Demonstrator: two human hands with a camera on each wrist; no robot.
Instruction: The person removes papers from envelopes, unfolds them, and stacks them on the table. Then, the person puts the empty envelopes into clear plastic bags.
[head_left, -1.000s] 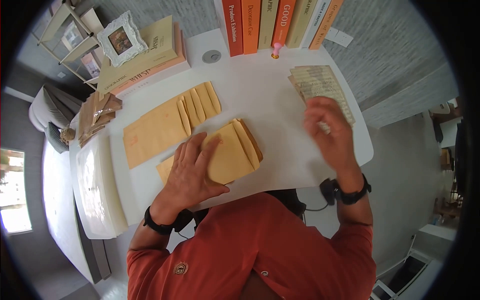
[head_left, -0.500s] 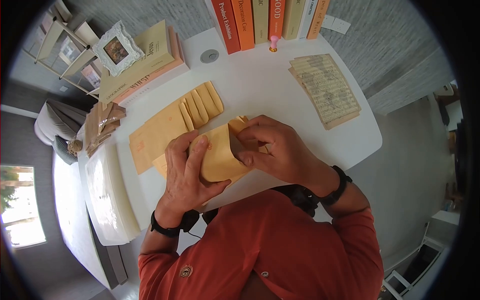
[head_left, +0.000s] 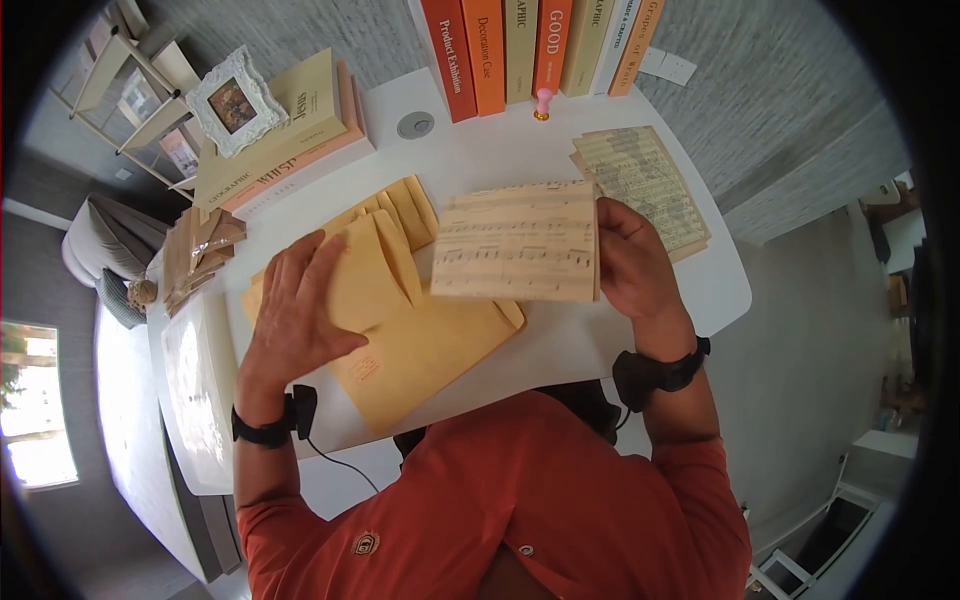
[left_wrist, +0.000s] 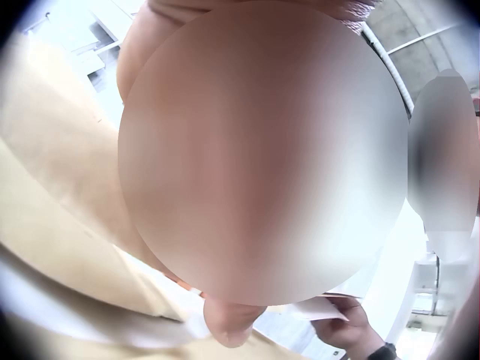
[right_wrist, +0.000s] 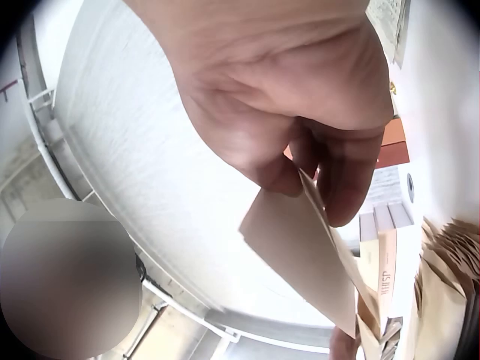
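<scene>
My left hand (head_left: 295,320) rests on a tan envelope (head_left: 355,275), fingers fairly straight over its left part and thumb spread by its lower edge. Under it and to the right lies another tan envelope (head_left: 420,350) with a reddish stamp. My right hand (head_left: 640,265) pinches the right edge of folded sheet-music paper (head_left: 515,245) above the envelopes. In the right wrist view, thumb and fingers of the hand (right_wrist: 292,90) grip the cream paper (right_wrist: 300,251). A blurred disc hides much of the left wrist view; one envelope (left_wrist: 67,150) shows at its left.
More sheet-music papers (head_left: 645,180) lie at the right. Overlapping envelopes (head_left: 408,205) lie behind my left hand, brown packets (head_left: 195,250) at the far left, clear sleeves (head_left: 195,380) nearer. A pink-handled stamp (head_left: 543,103) stands before upright books (head_left: 485,60); a white frame (head_left: 235,103) tops stacked books.
My left hand and the upper envelope have moved left, uncovering the stamped one. My right hand, at the envelope's mouth half a second ago, is now farther right, holding the folded music paper.
</scene>
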